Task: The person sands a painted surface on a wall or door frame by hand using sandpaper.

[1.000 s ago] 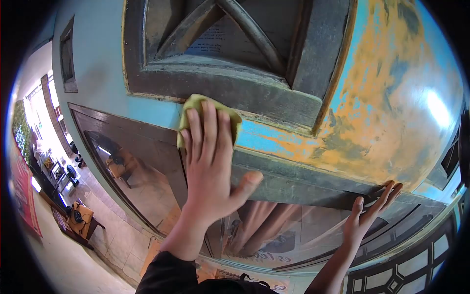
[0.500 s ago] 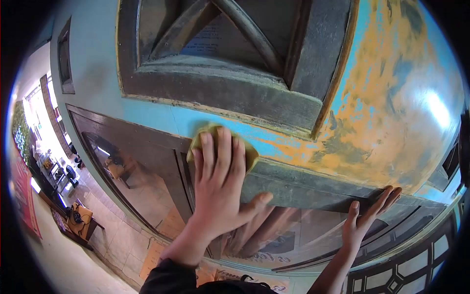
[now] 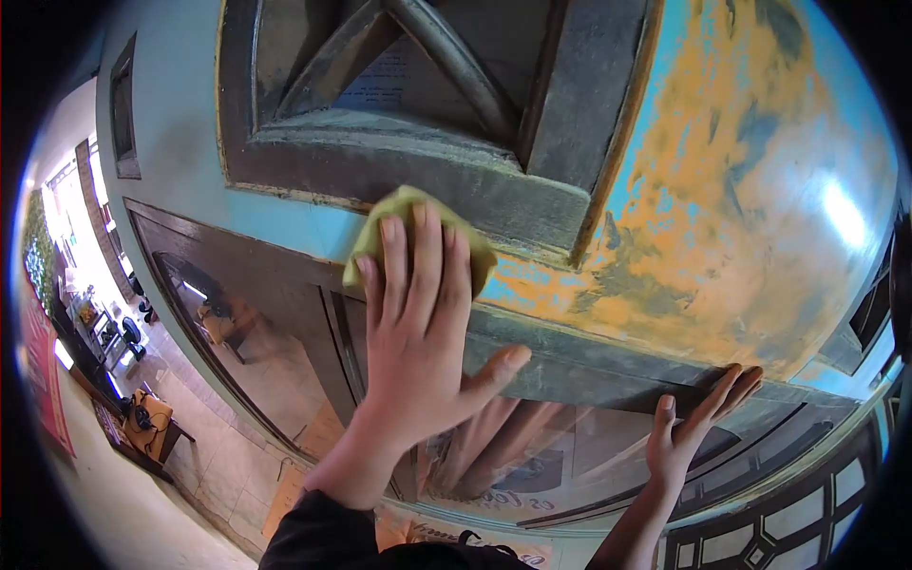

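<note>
My left hand (image 3: 418, 332) presses a flexible yellow-green sheet (image 3: 395, 214) flat against the wall. Its fingers lie on top of the sheet and point upward, while the thumb sticks out to the right. The sheet overlaps the narrow blue strip of wall (image 3: 304, 221) and the bottom edge of the dark wooden window frame (image 3: 380, 176). Further right, my right hand (image 3: 686, 432) rests open with fingers stretched out on the dark wooden rail (image 3: 589, 366) above the glass, and it holds nothing.
Patchy orange and blue paint (image 3: 722, 209) covers the wall on the right. Below the rail is a reflecting glass pane (image 3: 608, 446). Far left, beyond a passage, stands a small table (image 3: 147, 427) on a tiled floor. A patterned grille (image 3: 788, 518) is at lower right.
My left hand has slid the sheet upward and slightly left, onto the window frame's lower edge. My right hand stays on the rail. The whole view has shifted a little.
</note>
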`<move>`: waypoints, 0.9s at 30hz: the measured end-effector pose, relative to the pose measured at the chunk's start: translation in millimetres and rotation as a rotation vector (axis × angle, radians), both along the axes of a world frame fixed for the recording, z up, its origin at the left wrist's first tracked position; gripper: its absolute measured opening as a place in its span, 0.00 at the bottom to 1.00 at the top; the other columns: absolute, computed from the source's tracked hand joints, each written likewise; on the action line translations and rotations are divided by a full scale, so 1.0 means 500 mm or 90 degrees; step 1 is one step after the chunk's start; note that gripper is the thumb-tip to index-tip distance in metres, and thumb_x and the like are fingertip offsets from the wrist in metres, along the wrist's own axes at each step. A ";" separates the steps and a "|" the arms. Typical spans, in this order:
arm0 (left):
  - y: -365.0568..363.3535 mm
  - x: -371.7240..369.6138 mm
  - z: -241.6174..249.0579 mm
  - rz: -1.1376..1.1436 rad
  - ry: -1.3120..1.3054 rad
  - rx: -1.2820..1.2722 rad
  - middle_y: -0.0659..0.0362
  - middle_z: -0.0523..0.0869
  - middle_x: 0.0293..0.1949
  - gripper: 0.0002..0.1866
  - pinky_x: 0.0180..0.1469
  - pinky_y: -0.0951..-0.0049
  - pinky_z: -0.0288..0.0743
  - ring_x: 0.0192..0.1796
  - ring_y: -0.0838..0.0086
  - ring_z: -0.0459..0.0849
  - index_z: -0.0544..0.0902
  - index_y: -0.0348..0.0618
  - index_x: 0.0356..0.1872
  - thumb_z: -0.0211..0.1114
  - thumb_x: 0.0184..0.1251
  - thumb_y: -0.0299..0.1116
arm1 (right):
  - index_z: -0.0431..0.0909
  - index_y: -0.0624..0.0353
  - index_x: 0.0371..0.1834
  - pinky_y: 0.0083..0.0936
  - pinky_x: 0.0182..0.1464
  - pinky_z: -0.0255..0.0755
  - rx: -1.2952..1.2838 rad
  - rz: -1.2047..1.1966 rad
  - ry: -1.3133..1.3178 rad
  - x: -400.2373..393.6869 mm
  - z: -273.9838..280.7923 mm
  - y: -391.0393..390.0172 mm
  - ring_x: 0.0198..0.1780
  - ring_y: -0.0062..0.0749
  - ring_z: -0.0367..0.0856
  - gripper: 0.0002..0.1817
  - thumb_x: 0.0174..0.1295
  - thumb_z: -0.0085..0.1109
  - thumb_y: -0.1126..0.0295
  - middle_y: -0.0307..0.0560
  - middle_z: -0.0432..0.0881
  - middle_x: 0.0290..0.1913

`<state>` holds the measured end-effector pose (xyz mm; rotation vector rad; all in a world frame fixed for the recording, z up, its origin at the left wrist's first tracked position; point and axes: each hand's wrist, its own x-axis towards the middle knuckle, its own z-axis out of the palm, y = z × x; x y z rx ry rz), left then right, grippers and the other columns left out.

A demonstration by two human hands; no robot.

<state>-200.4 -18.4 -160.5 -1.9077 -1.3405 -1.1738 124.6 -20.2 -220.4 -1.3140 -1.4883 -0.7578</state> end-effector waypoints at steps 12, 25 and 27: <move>-0.005 0.065 -0.054 -0.019 0.019 -0.013 0.30 0.45 0.78 0.54 0.75 0.31 0.34 0.80 0.31 0.39 0.52 0.25 0.76 0.53 0.69 0.67 | 0.38 0.53 0.84 0.62 0.77 0.22 -0.025 0.016 -0.016 0.017 -0.012 0.000 0.83 0.60 0.22 0.50 0.70 0.48 0.36 0.58 0.30 0.84; -0.003 0.123 -0.051 -0.020 0.046 -0.016 0.30 0.45 0.78 0.54 0.75 0.31 0.33 0.80 0.32 0.38 0.53 0.24 0.75 0.50 0.69 0.69 | 0.37 0.53 0.84 0.65 0.76 0.19 -0.051 0.017 -0.049 0.037 -0.019 0.000 0.83 0.62 0.21 0.50 0.69 0.51 0.39 0.61 0.28 0.84; -0.006 0.119 0.012 -0.019 0.041 -0.019 0.30 0.45 0.78 0.54 0.75 0.31 0.32 0.80 0.32 0.38 0.53 0.24 0.76 0.51 0.69 0.69 | 0.38 0.51 0.84 0.67 0.75 0.20 -0.056 0.025 -0.055 0.042 -0.021 -0.003 0.82 0.65 0.21 0.50 0.69 0.51 0.39 0.63 0.28 0.83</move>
